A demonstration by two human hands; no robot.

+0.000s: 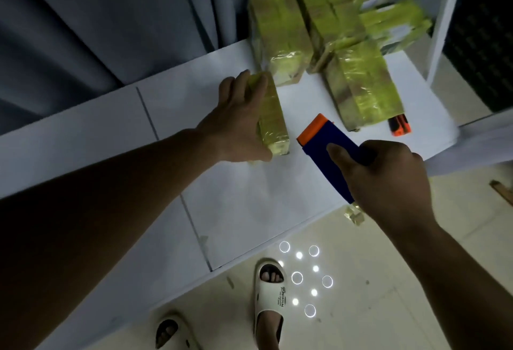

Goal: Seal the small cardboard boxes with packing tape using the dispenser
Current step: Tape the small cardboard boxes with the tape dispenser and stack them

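A small cardboard box (273,119) wrapped in yellow-green tape lies on the white table (238,205). My left hand (238,122) grips it from the left side, fingers over its far end and thumb at its near end. My right hand (388,180) holds a blue tape dispenser (330,149) with an orange front edge, just right of the box and a little above the table. The dispenser's orange end points toward the box without touching it.
Several taped boxes (361,83) are piled at the back right of the table, against a grey curtain (83,30). An orange and black tool (399,126) lies beside the nearest one. A scrap of tape (354,215) lies on the tiled floor by my sandalled feet (270,299).
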